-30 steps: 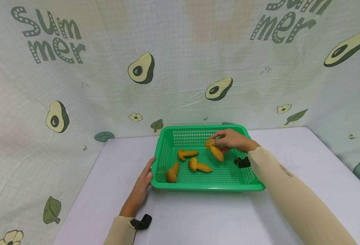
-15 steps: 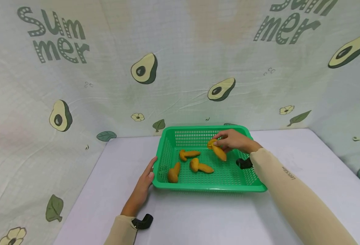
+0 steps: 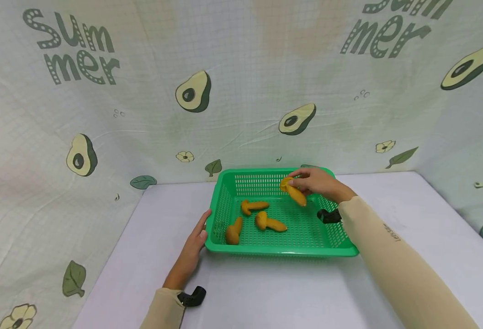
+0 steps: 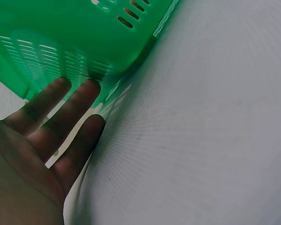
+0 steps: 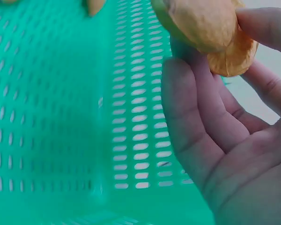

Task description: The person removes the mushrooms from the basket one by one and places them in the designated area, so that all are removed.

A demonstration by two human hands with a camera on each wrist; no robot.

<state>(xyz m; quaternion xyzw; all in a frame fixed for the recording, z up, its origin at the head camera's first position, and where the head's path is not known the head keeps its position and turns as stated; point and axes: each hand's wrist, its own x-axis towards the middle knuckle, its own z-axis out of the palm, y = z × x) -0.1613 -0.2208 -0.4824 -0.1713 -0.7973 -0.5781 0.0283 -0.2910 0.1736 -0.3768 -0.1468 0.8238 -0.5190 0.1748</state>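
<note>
Between the thumb and fingers of my right hand [image 3: 317, 181] is a yellow-brown mushroom [image 3: 296, 195], its cap toward the back left and its stem slanting down to the right. It is held over the back right part of a green plastic basket [image 3: 274, 251]. The right wrist view shows the same mushroom [image 5: 201, 23] pinched near the top, with the other fingers bent below it. My left hand [image 3: 192, 249] rests at the basket's left side. Seen from the left wrist, the left hand [image 4: 42, 140] has its fingers extended toward the slotted basket wall [image 4: 75, 61].
Inside the basket lie more mushrooms: one toward the back [image 3: 254, 207], one in the middle [image 3: 270, 223] and one by the front left corner [image 3: 233, 231]. The basket stands on a white table [image 3: 266, 292]. A printed cloth [image 3: 241, 82] hangs close behind it.
My right hand has lifted the mushroom slightly and shifted it a little right and toward the back. The left hand stays at the basket's side. The whole head view has shifted slightly.
</note>
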